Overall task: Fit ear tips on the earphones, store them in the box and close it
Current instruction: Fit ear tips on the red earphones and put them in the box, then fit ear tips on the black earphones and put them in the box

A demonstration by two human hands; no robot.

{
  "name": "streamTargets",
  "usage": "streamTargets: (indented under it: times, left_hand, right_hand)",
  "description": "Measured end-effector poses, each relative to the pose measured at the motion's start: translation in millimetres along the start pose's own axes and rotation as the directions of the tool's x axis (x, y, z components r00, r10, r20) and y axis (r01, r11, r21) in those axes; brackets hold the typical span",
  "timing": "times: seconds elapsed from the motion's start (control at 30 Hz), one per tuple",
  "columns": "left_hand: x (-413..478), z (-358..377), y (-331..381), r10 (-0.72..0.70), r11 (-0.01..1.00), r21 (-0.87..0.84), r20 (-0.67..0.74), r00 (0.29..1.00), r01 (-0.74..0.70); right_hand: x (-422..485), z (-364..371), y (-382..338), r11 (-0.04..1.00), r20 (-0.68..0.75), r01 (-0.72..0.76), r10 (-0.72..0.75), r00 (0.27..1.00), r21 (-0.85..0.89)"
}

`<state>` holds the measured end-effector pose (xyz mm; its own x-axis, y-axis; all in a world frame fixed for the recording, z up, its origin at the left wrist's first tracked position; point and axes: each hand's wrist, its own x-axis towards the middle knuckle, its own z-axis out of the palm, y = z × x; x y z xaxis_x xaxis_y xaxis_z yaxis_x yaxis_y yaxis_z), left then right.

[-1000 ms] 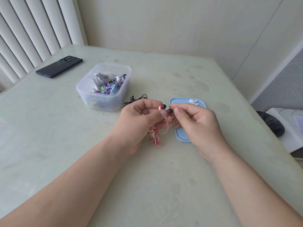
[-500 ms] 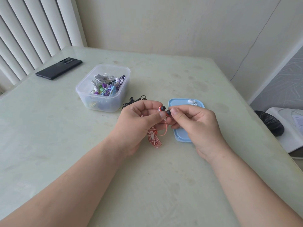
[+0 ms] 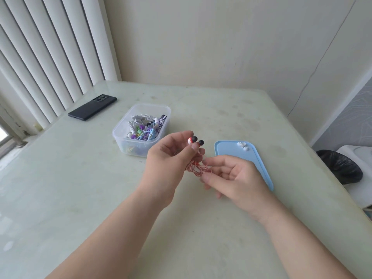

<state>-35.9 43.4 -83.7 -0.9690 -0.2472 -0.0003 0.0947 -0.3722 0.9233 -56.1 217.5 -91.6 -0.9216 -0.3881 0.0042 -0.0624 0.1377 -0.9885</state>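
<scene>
My left hand point(image 3: 171, 158) pinches a pair of red-and-white earphones point(image 3: 194, 140) just below the buds, and both buds carry black ear tips. Their striped red-and-white cable point(image 3: 198, 170) hangs bunched below. My right hand point(image 3: 231, 176) is beside it with thumb and fingers curled around the cable bundle. A clear plastic box point(image 3: 141, 129) holding several coiled earphones stands open to the left. Its blue lid point(image 3: 231, 151) lies flat on the table to the right, with three white ear tips point(image 3: 242, 146) on its far end.
A black phone point(image 3: 92, 107) lies at the table's far left near the vertical blinds. The pale green table point(image 3: 80, 198) ends at the right, where a black bag point(image 3: 340, 168) and a white object sit lower down.
My right hand has let go of the ear tip at the buds and dropped down to the cable bundle. The left hand has lifted the earphones slightly; the view tilted up.
</scene>
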Motion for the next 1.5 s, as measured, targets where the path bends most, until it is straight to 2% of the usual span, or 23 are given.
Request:
streamTargets:
  times: [0.13, 0.37, 0.57, 0.7, 0.83, 0.93, 1.03, 1.13, 1.2, 1.33, 1.43, 1.5]
  left_hand:
    - [2.6, -3.9, -1.1, -0.033, 0.974, 0.227, 0.054, 0.998, 0.020]
    - [-1.3, -0.1, -0.6, -0.089, 0.956, 0.290, 0.154, 0.984, 0.042]
    - [-3.6, 0.7, 0.0, -0.072, 0.909, 0.415, 0.222, 0.973, -0.028]
    - [-4.8, 3.6, -1.5, -0.022, 0.885, 0.461, 0.192, 0.981, -0.071]
    - [-4.8, 3.9, 1.6, 0.021, 0.884, 0.464, 0.085, 0.996, -0.058]
    - [0.4, 1.8, 24.1, 0.044, 0.875, 0.480, 0.056, 0.997, -0.066]
    - [15.5, -15.7, 53.3, 0.172, 0.751, 0.638, 0.060, 0.983, -0.170]
    - [39.9, -44.5, 84.6, 0.272, 0.615, 0.754, 0.071, 0.960, -0.230]
    - [56.9, -63.3, 96.2, 0.217, 0.540, 0.807, 0.140, 0.966, -0.238]
    - [77.4, -95.2, 105.8, 0.056, 0.276, 0.924, 0.259, 0.964, -0.264]
    - [81.8, -102.8, 114.2, -0.050, 0.032, 0.964, 0.267, 0.962, -0.266]
    - [82.1, -101.1, 118.7, -0.048, -0.035, 0.960, 0.275, 0.960, -0.277]
  right_hand:
    - [2.4, -5.2, 1.3, 0.996, -0.120, -0.003, 0.014, 0.993, 0.094]
    - [5.6, -4.5, 2.5, 0.978, -0.206, 0.026, 0.017, 0.978, 0.206]
    - [4.9, -3.9, 0.7, 0.971, -0.218, 0.037, 0.015, 0.976, 0.236]
    - [3.2, -3.5, 0.6, 0.968, -0.219, 0.015, 0.041, 0.975, 0.250]
    - [0.9, 0.0, -0.4, 0.960, -0.273, 0.006, 0.074, 0.959, 0.281]
    - [9.3, 12.0, -6.5, 0.987, -0.338, 0.005, 0.050, 0.940, 0.161]
    - [23.9, 27.0, -20.8, 0.998, -0.273, 0.012, 0.005, 0.962, 0.060]
    - [41.3, 41.8, -39.9, 0.999, -0.195, 0.025, -0.016, 0.981, 0.041]
    - [50.9, 48.8, -48.8, 0.999, -0.159, 0.027, -0.020, 0.987, 0.041]
    - [66.5, 60.5, -57.2, 0.998, -0.139, 0.016, -0.007, 0.990, 0.066]
    - [73.0, 64.1, -60.6, 0.998, -0.137, 0.014, -0.006, 0.991, 0.055]
    - [73.2, 65.1, -59.8, 0.999, -0.132, 0.002, 0.004, 0.991, 0.038]
